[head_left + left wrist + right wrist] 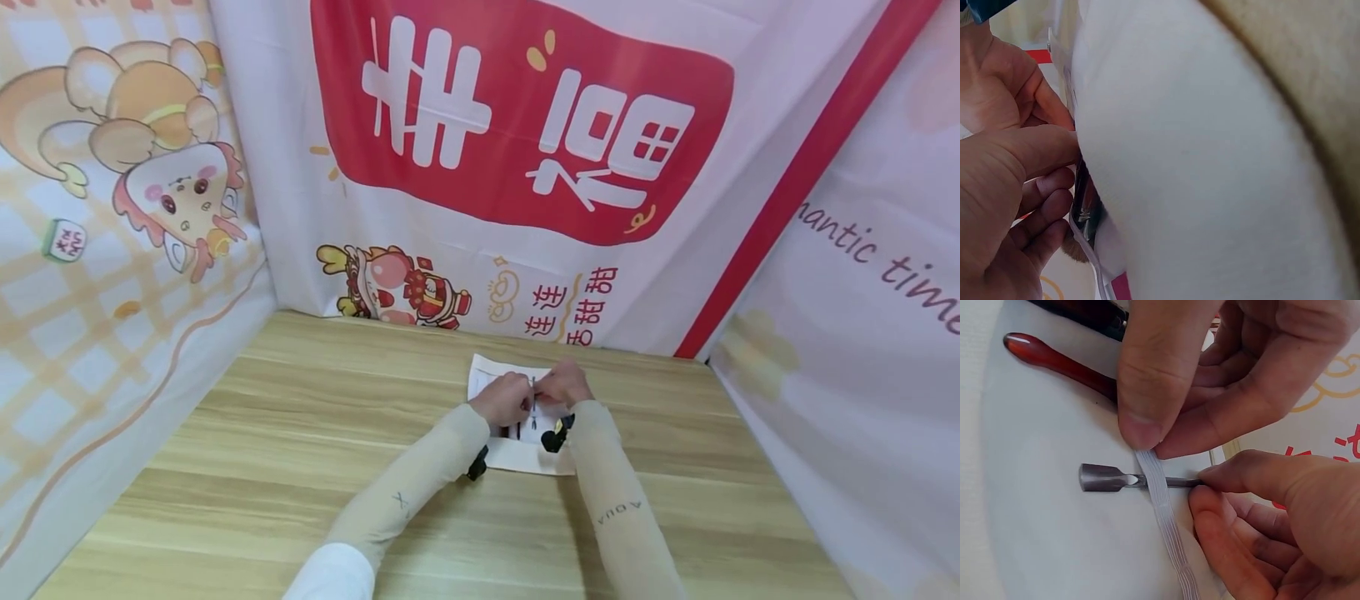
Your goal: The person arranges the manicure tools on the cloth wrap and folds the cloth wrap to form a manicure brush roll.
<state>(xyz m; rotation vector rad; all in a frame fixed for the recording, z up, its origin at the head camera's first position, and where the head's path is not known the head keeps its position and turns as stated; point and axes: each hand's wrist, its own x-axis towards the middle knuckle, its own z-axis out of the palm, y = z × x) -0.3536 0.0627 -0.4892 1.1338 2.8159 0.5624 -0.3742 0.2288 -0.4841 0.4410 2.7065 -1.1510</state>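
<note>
A white fabric pouch (pixel 525 458) lies spread out on the table, with both hands over its middle. My right hand (pixel 566 383) pinches the thin shaft of a metal cuticle pusher (pixel 1100 477) between thumb and forefinger. The pusher passes beneath a white elastic band (pixel 1171 528), its flat blade showing on the near side. My left hand (pixel 506 400) pinches that band between thumb and finger just left of the pusher. Beside it, a glossy dark red handle (pixel 1060 361) and a black handle (pixel 1088 314) lie on the pouch. Brown brush bristles (pixel 1074 249) show below my left fingers.
Wood-grain table (pixel 352 392) surrounds the pouch. A printed cloth (pixel 525 108) hangs along the back edge, with more cloth at the left (pixel 127 333) and right (pixel 862 350). Each wrist carries a small black camera.
</note>
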